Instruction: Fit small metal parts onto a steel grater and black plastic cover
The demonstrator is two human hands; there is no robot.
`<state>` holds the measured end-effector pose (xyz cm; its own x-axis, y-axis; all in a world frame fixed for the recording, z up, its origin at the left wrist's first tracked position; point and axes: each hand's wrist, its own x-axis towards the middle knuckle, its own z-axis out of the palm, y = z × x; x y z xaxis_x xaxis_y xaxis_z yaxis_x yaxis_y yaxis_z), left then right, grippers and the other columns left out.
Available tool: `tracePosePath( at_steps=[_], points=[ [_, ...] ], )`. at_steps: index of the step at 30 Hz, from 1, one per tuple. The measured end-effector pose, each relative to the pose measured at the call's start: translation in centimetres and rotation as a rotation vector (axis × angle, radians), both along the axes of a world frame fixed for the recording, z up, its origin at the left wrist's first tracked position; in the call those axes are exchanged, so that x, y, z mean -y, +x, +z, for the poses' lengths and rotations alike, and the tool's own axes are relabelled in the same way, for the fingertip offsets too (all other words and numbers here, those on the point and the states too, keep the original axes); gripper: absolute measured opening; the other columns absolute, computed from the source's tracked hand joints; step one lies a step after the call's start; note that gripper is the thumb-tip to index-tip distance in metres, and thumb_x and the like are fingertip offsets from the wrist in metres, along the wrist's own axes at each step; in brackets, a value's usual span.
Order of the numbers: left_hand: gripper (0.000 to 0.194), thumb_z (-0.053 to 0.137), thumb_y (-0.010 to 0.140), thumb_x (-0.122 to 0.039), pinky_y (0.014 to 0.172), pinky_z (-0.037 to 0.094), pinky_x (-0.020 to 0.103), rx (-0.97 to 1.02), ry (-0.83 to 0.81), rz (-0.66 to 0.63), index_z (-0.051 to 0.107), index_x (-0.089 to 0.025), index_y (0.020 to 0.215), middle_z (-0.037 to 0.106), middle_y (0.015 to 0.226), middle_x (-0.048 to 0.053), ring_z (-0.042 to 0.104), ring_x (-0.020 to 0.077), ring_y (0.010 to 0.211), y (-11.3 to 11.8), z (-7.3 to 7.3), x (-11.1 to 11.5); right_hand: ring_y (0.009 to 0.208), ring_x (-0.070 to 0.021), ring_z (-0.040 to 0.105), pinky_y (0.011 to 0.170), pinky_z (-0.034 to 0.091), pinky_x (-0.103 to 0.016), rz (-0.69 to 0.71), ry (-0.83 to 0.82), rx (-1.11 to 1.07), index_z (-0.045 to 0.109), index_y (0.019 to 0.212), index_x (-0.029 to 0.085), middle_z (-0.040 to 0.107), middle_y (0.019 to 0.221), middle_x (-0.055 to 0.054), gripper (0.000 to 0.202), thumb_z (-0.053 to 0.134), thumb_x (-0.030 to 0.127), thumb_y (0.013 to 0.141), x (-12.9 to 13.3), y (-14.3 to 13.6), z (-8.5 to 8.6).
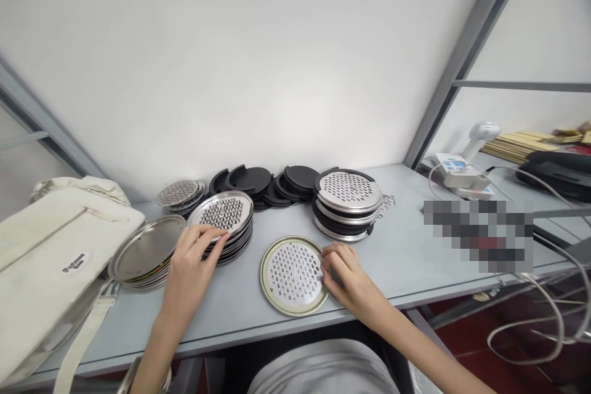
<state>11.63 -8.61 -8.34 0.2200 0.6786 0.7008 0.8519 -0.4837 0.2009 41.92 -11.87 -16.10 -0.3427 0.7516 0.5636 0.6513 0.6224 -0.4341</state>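
Note:
My left hand has its thumb and fingertips pinched together at the near rim of a round metal grater plate. That plate tops a stack of similar discs. Flat on the table in front of me lies a round grater disc with a gold rim. At its right edge is my right hand, with curled fingers closed on the rim; the fingertips are partly hidden. Left of my left hand, a stack of plain round metal lids leans slightly.
Black round holders lie along the wall. Assembled graters with black rims are stacked at right, and small perforated discs at back left. A cream bag borders the left side. Cables and a white device sit far right.

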Motion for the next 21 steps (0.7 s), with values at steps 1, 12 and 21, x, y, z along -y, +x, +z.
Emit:
tracePosePath(
  at_steps=[1,12,21],
  points=[
    [0.014,0.053,0.093,-0.029,0.083,0.043,0.034,0.002,0.005,-0.002,0.065,-0.02,0.093,0.06,0.092,0.005,0.055,0.021,0.087,0.0,-0.1,-0.1,0.095,-0.023,0.051,0.087,0.044,-0.042,-0.004,0.002,-0.003,0.043,0.088,0.022,0.052,0.094,-0.007,0.015,0.042,0.008,0.091,0.0,0.0,0.0],
    [0.015,0.053,0.094,-0.026,0.076,0.038,0.033,-0.287,0.189,0.012,0.065,-0.018,0.092,0.064,0.088,0.006,0.055,0.021,0.08,-0.7,0.8,-0.8,0.097,-0.0225,0.047,0.087,0.042,-0.04,-0.013,-0.004,0.006,0.046,0.093,0.019,0.049,0.099,-0.009,0.009,0.042,0.012,0.094,0.2,0.1,0.5],
    [0.008,0.068,0.083,-0.017,0.074,0.04,0.036,-0.201,0.568,0.05,0.061,-0.017,0.086,0.065,0.081,0.008,0.057,0.0215,0.075,-1.8,2.4,-1.5,0.097,-0.0223,0.049,0.088,0.042,-0.04,-0.008,-0.045,-0.02,0.048,0.094,0.02,0.05,0.099,-0.008,0.009,0.04,0.014,0.094,0.1,0.0,0.4]
  ],
)
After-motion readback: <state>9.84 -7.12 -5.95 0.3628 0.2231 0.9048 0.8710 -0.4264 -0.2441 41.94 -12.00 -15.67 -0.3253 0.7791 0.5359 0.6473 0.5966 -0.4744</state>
